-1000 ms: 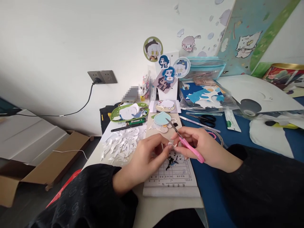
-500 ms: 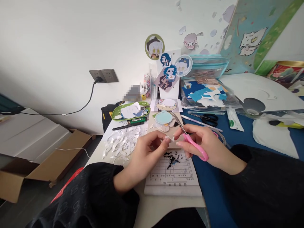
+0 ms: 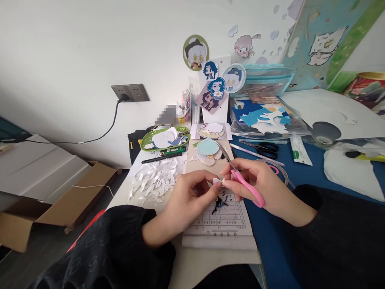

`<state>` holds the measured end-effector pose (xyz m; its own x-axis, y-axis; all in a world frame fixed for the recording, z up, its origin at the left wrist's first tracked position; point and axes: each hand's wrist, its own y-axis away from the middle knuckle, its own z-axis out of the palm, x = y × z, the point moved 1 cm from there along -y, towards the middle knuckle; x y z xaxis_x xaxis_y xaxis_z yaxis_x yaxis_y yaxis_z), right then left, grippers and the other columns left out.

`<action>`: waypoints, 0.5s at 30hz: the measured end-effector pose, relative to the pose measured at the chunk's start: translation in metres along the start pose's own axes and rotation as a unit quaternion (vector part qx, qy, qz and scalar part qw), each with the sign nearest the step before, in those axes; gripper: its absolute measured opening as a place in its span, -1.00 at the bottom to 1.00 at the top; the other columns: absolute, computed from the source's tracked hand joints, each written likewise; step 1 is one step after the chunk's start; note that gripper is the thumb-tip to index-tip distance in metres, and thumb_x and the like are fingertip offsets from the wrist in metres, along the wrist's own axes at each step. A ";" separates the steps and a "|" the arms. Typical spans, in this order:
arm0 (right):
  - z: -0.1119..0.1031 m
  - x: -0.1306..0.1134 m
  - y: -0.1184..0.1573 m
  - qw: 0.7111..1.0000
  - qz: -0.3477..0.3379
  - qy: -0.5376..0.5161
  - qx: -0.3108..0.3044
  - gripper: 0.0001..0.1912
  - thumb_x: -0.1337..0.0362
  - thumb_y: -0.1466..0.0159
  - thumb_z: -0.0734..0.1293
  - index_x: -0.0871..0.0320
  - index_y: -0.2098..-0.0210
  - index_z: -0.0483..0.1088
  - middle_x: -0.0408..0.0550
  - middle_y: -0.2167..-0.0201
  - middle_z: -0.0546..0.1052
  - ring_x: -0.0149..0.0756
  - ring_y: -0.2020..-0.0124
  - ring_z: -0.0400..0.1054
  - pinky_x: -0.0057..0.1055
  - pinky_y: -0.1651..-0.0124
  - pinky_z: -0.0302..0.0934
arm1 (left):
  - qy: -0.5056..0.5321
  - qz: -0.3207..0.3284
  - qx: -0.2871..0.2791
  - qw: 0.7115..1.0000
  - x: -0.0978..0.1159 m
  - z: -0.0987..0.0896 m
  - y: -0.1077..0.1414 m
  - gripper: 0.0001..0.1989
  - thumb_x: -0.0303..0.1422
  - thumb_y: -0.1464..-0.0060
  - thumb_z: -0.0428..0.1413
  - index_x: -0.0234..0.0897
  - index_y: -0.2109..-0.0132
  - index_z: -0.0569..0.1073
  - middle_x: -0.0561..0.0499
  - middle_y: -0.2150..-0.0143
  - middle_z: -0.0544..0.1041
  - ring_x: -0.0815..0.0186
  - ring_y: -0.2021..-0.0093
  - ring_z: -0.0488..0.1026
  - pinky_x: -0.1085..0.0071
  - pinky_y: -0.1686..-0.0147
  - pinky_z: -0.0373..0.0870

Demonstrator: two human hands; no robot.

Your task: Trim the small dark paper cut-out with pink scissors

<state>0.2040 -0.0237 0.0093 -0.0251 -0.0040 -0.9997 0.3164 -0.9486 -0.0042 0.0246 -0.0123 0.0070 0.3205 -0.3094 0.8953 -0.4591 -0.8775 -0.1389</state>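
My left hand pinches a small white paper piece between thumb and fingertips. Pink-handled scissors rest in my right hand, their metal blades pointing up and away to the left. The thumb and a fingertip of my right hand meet the right end of the paper piece, close to my left fingertips. Under both hands lies an open notebook with a printed grid, and black scraps are scattered on it. Beyond the hands, a light blue oval cutout lies on other paper cutouts.
White paper strips lie left of the notebook. Behind them are a green tray of cutouts and a black pen. Black scissors, a white tube and a bag of blue scraps are at the right.
My left hand has shifted slightly right, and its fingertips are now nearer my right hand's. Both hands now touch the paper piece. The view has shifted a little.
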 end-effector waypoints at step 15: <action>-0.006 0.006 0.001 0.975 -0.009 -0.122 -0.188 -0.62 -0.04 -0.15 0.38 0.16 0.26 0.40 -0.21 0.58 0.34 -0.43 0.64 0.20 -0.42 0.52 0.07 | 0.184 -0.019 0.029 0.982 0.006 -0.004 0.008 -0.91 -0.39 -0.12 0.13 -0.26 0.32 0.51 0.10 0.49 0.45 0.47 0.56 0.24 0.52 0.56 0.20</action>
